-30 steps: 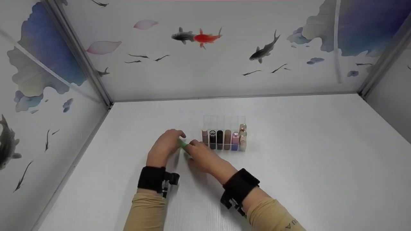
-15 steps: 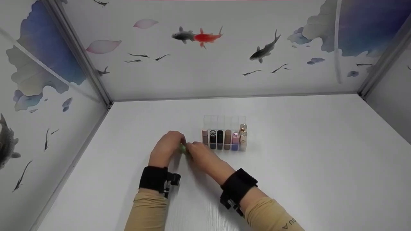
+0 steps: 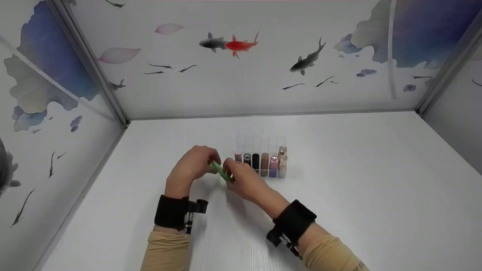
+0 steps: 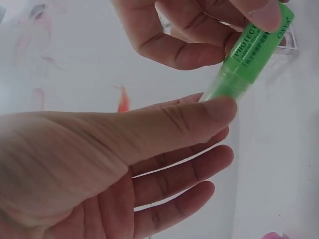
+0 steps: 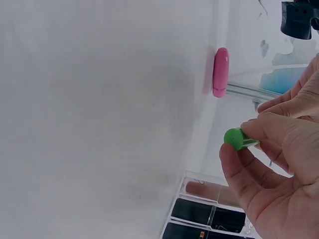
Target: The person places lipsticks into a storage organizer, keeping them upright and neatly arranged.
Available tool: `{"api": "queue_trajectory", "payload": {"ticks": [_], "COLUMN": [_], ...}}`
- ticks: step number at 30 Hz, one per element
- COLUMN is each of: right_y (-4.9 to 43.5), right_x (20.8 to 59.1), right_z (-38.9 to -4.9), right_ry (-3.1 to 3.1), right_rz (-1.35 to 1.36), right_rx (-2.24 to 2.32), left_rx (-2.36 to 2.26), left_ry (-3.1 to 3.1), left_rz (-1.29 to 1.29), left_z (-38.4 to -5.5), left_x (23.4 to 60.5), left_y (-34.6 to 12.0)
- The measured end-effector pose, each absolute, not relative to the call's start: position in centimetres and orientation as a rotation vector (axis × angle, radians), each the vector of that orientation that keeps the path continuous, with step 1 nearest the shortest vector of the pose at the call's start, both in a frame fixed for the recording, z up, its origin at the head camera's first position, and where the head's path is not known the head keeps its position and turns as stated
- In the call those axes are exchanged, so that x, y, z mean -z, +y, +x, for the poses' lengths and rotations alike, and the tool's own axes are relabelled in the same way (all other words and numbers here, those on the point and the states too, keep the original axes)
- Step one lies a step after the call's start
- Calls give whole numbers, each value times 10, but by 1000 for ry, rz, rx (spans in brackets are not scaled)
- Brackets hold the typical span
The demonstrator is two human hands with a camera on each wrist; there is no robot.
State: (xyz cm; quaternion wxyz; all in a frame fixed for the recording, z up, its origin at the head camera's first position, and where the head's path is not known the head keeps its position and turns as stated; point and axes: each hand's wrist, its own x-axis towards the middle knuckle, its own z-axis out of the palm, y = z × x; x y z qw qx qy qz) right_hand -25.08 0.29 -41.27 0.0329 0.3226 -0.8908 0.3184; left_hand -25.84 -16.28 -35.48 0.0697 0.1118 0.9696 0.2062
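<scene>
Between my two hands is a green lip balm tube (image 4: 259,47) with dark printing and a paler, translucent end. In the left wrist view, my left hand (image 4: 149,154) pinches the translucent end under the thumb, its other fingers loosely extended. My right hand (image 5: 279,149) grips the printed green end between thumb and fingers, as the right wrist view also shows. From the head view the tube slants between the fingertips, left of a clear lipstick holder (image 3: 246,143). Several lipsticks stand in its front row, including a black one (image 3: 255,161) and a brown one (image 3: 264,163).
A pink tube (image 5: 221,72) lies on the white table (image 3: 357,188) in the right wrist view. Gold-topped tubes (image 3: 282,160) fill the holder's right side; its back compartments (image 3: 263,142) show mostly bare. Printed walls enclose the table behind and at both sides.
The hands have shifted slightly apart, left hand to the left and right hand to the right. More of the green tube shows between them, and the right hand now overlaps the holder's left lipsticks.
</scene>
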Motion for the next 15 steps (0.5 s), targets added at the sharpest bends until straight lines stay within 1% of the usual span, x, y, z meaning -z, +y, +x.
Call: {"api": "queue_trajectory", "payload": {"ticks": [8,15], "right_y": [29,45], "right_x": [408,409], "right_z": [-246,-241], "right_ry": [-2685,-2624], "right_rz": [876,766], "right_rx": [-1244,-1290], "left_rx": [-866,-971], "left_ry": [2917,2907], "left_rz": [544,662], "left_z": [-252,-249], "left_x": [343,339], "left_y": [-152,-135]}}
